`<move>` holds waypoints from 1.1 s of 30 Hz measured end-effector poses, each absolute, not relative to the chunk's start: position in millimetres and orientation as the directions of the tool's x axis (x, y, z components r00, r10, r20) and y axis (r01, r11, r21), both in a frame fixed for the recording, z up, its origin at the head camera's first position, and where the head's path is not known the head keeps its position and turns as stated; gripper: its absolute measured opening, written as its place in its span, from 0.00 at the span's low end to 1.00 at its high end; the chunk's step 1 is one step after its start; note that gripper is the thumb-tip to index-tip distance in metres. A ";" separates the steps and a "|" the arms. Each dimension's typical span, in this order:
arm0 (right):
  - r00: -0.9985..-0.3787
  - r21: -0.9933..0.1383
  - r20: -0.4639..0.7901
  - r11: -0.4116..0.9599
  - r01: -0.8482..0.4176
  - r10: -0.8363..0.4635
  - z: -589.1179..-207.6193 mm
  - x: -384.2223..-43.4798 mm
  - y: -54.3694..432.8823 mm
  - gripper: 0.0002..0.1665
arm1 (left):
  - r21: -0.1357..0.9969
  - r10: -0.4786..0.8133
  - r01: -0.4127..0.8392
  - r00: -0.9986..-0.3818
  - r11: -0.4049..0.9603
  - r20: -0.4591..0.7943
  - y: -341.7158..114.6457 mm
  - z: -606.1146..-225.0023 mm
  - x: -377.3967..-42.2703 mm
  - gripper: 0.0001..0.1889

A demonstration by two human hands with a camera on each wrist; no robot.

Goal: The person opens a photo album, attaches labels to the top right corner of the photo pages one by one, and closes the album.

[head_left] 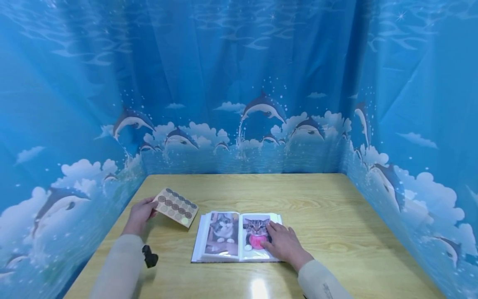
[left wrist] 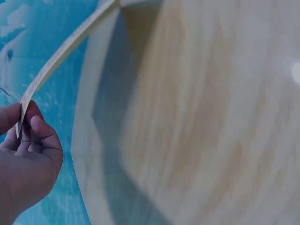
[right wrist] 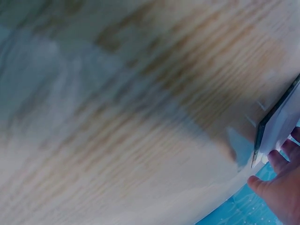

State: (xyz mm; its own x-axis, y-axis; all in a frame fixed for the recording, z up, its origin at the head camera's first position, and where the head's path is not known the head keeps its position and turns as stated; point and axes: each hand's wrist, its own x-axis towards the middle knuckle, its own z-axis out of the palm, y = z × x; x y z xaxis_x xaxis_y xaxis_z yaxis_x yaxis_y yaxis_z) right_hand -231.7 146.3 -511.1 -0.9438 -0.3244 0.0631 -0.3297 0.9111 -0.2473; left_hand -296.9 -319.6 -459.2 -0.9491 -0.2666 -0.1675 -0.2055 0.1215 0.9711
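Observation:
My left hand (head_left: 141, 214) pinches a card with rows of dark and pale round stickers (head_left: 176, 207) by its left edge, holding it tilted above the table. In the left wrist view, thumb and fingers grip the thin edge of the sticker card (left wrist: 61, 56). An open photo album (head_left: 241, 236) lies to its right, showing a cat photo (head_left: 222, 234) on the left page and a tabby cat photo with a pink bib (head_left: 257, 228) on the right. My right hand (head_left: 285, 245) rests on the right page with fingers extended, covering part of its edge.
The wooden table (head_left: 336, 216) is walled on three sides by a blue dolphin-print curtain (head_left: 239, 83). A small black device (head_left: 150, 256) sits at the left wrist. Light glares off the table's front middle.

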 end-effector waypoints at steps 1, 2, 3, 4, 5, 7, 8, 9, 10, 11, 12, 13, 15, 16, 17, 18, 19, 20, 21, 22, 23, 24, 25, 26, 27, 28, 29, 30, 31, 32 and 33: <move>-0.945 -0.248 0.060 0.912 -0.326 -0.321 -511.5 -232.0 146.3 0.41 | 0.975 -0.261 -0.203 -0.950 0.087 -0.174 -316.5 -456.3 -297.0 0.27; -0.945 -0.251 0.060 0.911 -0.326 -0.322 -511.1 -231.9 146.5 0.41 | 0.978 -0.255 -0.201 -0.950 0.053 -0.181 -313.0 -453.4 -297.1 0.27; -0.944 -0.255 0.062 0.910 -0.328 -0.323 -510.6 -231.7 146.7 0.41 | 0.980 -0.251 -0.199 -0.950 0.027 -0.186 -308.9 -450.2 -297.0 0.28; -0.944 -0.260 0.066 0.908 -0.329 -0.323 -510.2 -231.7 147.0 0.41 | 0.980 -0.251 -0.199 -0.949 -0.001 -0.193 -304.6 -447.2 -297.1 0.28; -0.944 -0.262 0.070 0.907 -0.330 -0.323 -509.3 -231.5 147.1 0.41 | 0.980 -0.248 -0.195 -0.949 -0.025 -0.195 -300.3 -444.5 -297.3 0.28; -0.943 -0.267 0.078 0.904 -0.333 -0.324 -507.6 -231.3 147.3 0.41 | 0.981 -0.248 -0.184 -0.949 -0.066 -0.195 -291.6 -439.4 -298.4 0.28; -0.942 -0.268 0.081 0.904 -0.334 -0.324 -506.9 -231.3 147.4 0.41 | 0.980 -0.249 -0.177 -0.949 -0.089 -0.194 -287.3 -437.2 -299.1 0.27; -0.942 -0.268 0.085 0.903 -0.336 -0.325 -506.1 -231.3 147.5 0.40 | 0.979 -0.249 -0.172 -0.949 -0.107 -0.194 -283.1 -434.9 -300.0 0.27; -0.942 -0.269 0.086 0.903 -0.336 -0.325 -505.7 -231.3 147.7 0.40 | 0.978 -0.253 -0.169 -0.948 -0.122 -0.195 -279.5 -433.0 -301.0 0.27; -0.942 -0.271 0.087 0.902 -0.335 -0.324 -505.3 -231.4 147.8 0.40 | 0.977 -0.254 -0.165 -0.947 -0.132 -0.194 -276.2 -431.3 -302.2 0.27; -0.943 -0.276 0.087 0.901 -0.334 -0.323 -504.8 -231.4 148.1 0.39 | 0.977 -0.258 -0.162 -0.946 -0.140 -0.194 -272.8 -429.5 -303.3 0.26; -0.943 -0.278 0.088 0.901 -0.332 -0.321 -504.8 -231.5 148.3 0.39 | 0.976 -0.261 -0.159 -0.946 -0.145 -0.193 -269.7 -427.7 -304.2 0.26; -0.943 -0.285 0.095 0.899 -0.333 -0.319 -504.2 -231.1 148.9 0.38 | 0.976 -0.264 -0.155 -0.945 -0.155 -0.192 -263.7 -424.2 -305.9 0.26; -0.943 -0.286 0.100 0.898 -0.333 -0.318 -504.2 -231.2 149.2 0.37 | 0.976 -0.267 -0.152 -0.945 -0.159 -0.190 -260.7 -422.3 -306.5 0.26; -0.942 -0.288 0.106 0.897 -0.336 -0.318 -504.2 -231.2 149.4 0.36 | 0.975 -0.268 -0.148 -0.945 -0.165 -0.189 -257.4 -420.4 -307.1 0.27; -0.941 -0.289 0.115 0.896 -0.339 -0.319 -504.2 -231.3 149.8 0.36 | 0.974 -0.270 -0.144 -0.944 -0.176 -0.188 -253.9 -418.3 -307.5 0.27; -0.939 -0.288 0.123 0.894 -0.343 -0.320 -504.3 -231.5 150.0 0.35 | 0.972 -0.268 -0.140 -0.945 -0.190 -0.188 -250.4 -416.3 -308.0 0.27; -0.937 -0.290 0.135 0.891 -0.349 -0.323 -504.2 -231.8 150.5 0.35 | 0.969 -0.266 -0.136 -0.945 -0.207 -0.189 -246.7 -414.7 -308.6 0.27; -0.934 -0.288 0.146 0.889 -0.355 -0.326 -504.4 -231.9 150.8 0.34 | 0.965 -0.265 -0.131 -0.945 -0.225 -0.190 -243.1 -413.4 -309.3 0.27; -0.933 -0.291 0.152 0.887 -0.358 -0.326 -504.8 -232.5 151.1 0.34 | 0.962 -0.265 -0.127 -0.945 -0.243 -0.192 -239.0 -412.0 -309.7 0.27; -0.932 -0.294 0.156 0.886 -0.359 -0.326 -505.1 -233.1 151.3 0.34 | 0.958 -0.262 -0.123 -0.946 -0.258 -0.192 -235.0 -411.2 -310.4 0.27; -0.932 -0.296 0.161 0.885 -0.359 -0.324 -505.2 -233.6 151.5 0.34 | 0.956 -0.260 -0.116 -0.947 -0.269 -0.188 -230.8 -410.6 -311.1 0.27; -0.934 -0.301 0.160 0.886 -0.354 -0.319 -505.0 -234.2 151.6 0.33 | 0.954 -0.254 -0.113 -0.949 -0.277 -0.186 -226.6 -410.2 -311.5 0.27; -0.936 -0.307 0.158 0.886 -0.348 -0.313 -504.7 -234.8 151.5 0.33 | 0.953 -0.254 -0.111 -0.949 -0.281 -0.185 -222.3 -410.1 -312.0 0.26; -0.939 -0.308 0.154 0.888 -0.342 -0.308 -504.4 -235.4 151.2 0.32 | 0.952 -0.252 -0.109 -0.950 -0.285 -0.185 -217.6 -409.8 -312.1 0.25; -0.941 -0.317 0.152 0.887 -0.336 -0.302 -503.6 -236.2 150.9 0.32 | 0.951 -0.251 -0.108 -0.950 -0.291 -0.184 -212.8 -409.8 -312.2 0.25; -0.943 -0.321 0.153 0.887 -0.332 -0.297 -502.9 -236.8 150.5 0.31 | 0.951 -0.245 -0.108 -0.952 -0.291 -0.184 -208.3 -410.1 -312.5 0.24; -0.943 -0.325 0.159 0.886 -0.330 -0.293 -502.4 -237.7 150.1 0.30 | 0.949 -0.241 -0.109 -0.953 -0.296 -0.185 -203.6 -410.3 -312.5 0.24; -0.942 -0.333 0.165 0.883 -0.331 -0.291 -501.3 -238.3 149.6 0.29 | 0.948 -0.237 -0.114 -0.953 -0.299 -0.189 -198.7 -410.5 -312.6 0.23; -0.940 -0.337 0.177 0.879 -0.338 -0.293 -500.0 -238.8 149.0 0.28 | 0.947 -0.233 -0.117 -0.953 -0.301 -0.192 -193.7 -410.9 -312.7 0.22; -0.936 -0.341 0.191 0.874 -0.345 -0.295 -499.3 -239.9 148.4 0.26 | 0.945 -0.227 -0.118 -0.955 -0.304 -0.192 -188.5 -411.7 -312.7 0.22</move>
